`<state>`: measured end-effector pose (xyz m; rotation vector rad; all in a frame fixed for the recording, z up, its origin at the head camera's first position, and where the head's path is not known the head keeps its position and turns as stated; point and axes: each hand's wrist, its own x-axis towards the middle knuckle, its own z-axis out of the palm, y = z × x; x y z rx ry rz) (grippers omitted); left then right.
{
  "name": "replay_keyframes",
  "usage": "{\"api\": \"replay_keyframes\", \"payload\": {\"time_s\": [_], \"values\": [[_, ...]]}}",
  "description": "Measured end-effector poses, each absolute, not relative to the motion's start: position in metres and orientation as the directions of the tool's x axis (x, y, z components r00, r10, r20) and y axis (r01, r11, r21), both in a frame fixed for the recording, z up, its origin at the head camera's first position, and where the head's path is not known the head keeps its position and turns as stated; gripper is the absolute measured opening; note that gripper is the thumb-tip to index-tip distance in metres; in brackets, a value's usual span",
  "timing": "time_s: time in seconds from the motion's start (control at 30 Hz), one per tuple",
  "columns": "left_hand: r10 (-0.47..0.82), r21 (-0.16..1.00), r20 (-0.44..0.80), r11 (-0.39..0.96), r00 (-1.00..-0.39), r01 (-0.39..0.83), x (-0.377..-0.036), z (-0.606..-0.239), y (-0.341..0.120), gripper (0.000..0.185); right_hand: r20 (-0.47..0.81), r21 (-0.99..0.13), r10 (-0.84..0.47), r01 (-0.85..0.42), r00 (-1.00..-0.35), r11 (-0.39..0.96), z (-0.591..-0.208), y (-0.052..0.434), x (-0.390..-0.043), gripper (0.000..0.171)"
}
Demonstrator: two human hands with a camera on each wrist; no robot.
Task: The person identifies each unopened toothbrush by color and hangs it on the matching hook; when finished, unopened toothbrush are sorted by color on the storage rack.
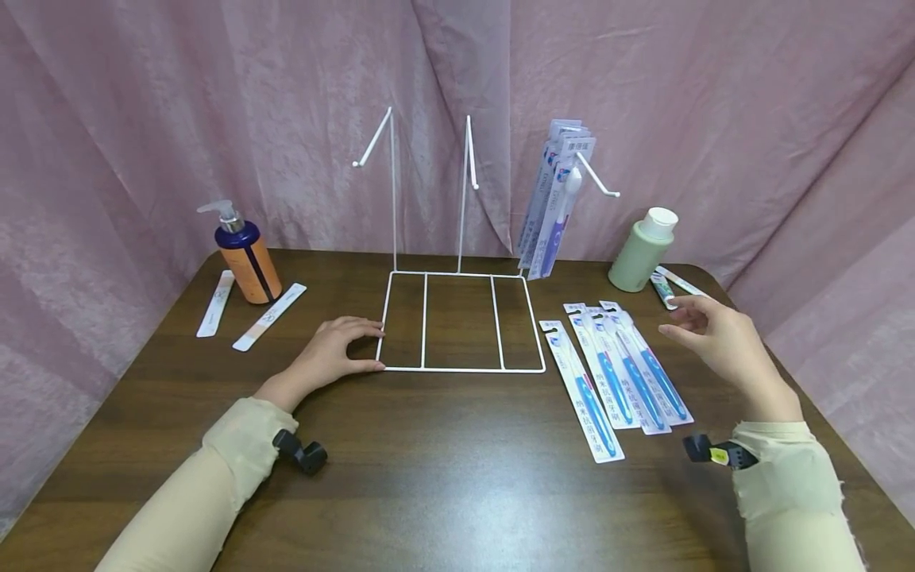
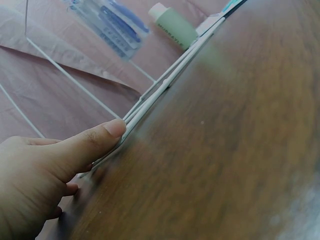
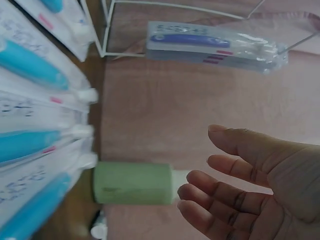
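Note:
A white wire display rack [image 1: 461, 322] stands mid-table, its base frame flat on the wood and its hooks pointing up. My left hand [image 1: 337, 355] rests at the base's left edge, fingers and thumb touching the wire [image 2: 150, 102]. Several packaged toothbrushes [image 1: 554, 199] hang from the right hook [image 3: 215, 45]. More blue toothbrush packs [image 1: 618, 377] lie in a row right of the rack [image 3: 35, 125]. My right hand [image 1: 715, 334] hovers above them, fingers relaxed and holding nothing [image 3: 250, 185].
An orange pump bottle [image 1: 243, 254] and two flat white packs [image 1: 268, 318] sit at the back left. A green bottle [image 1: 641, 250] with a white cap stands back right [image 3: 132, 182], small tubes beside it. Pink curtains enclose the brown table [image 1: 457, 469].

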<state>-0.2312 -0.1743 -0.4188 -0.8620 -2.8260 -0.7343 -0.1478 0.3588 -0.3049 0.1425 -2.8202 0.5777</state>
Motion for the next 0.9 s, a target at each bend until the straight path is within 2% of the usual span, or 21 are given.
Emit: {"api": "replay_keyframes", "payload": {"time_s": [0.2, 0.63, 0.9], "values": [[0.503, 0.415, 0.223, 0.726, -0.835, 0.548, -0.232, -0.419, -0.175, 0.055, 0.238, -0.395, -0.029, -0.124, -0.971, 0.910, -0.326, 0.364, -0.150, 0.040], [0.496, 0.426, 0.215, 0.727, -0.841, 0.538, -0.231, -0.421, -0.174, 0.055, 0.019, -0.444, -0.022, -0.028, -1.000, 0.895, -0.358, 0.372, -0.163, 0.049], [0.498, 0.427, 0.228, 0.721, -0.837, 0.546, -0.232, -0.420, -0.175, 0.054, -0.065, -0.427, -0.022, 0.008, -0.998, 0.904, -0.372, 0.374, -0.169, 0.049]]}}
